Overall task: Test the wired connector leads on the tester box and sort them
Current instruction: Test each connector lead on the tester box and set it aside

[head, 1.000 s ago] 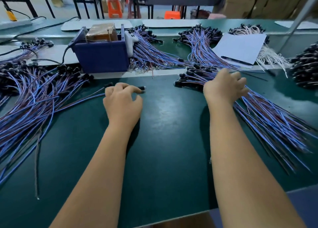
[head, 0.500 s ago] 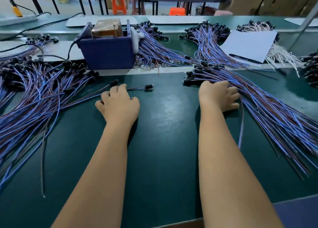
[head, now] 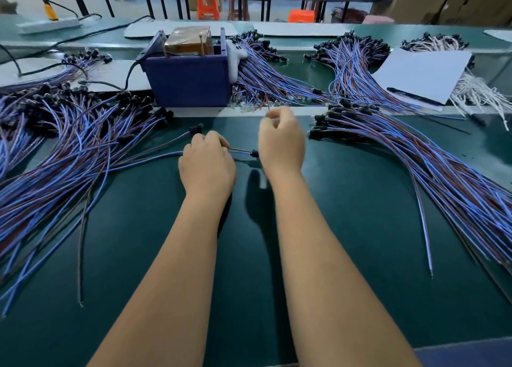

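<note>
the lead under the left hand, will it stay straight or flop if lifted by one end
Probably flops: the lead is thin wire lying in a loose curve. Its black connector looks small, so likely light. The left hand covers its middle, so the grip is unclear.

the table (head: 360,228) was dark green. the lead piles (head: 69,159) ran blue and brown with black connectors (head: 327,117). the tester box (head: 191,81) was navy, the paper sheet (head: 421,73) white, the stools (head: 206,2) orange.
</note>
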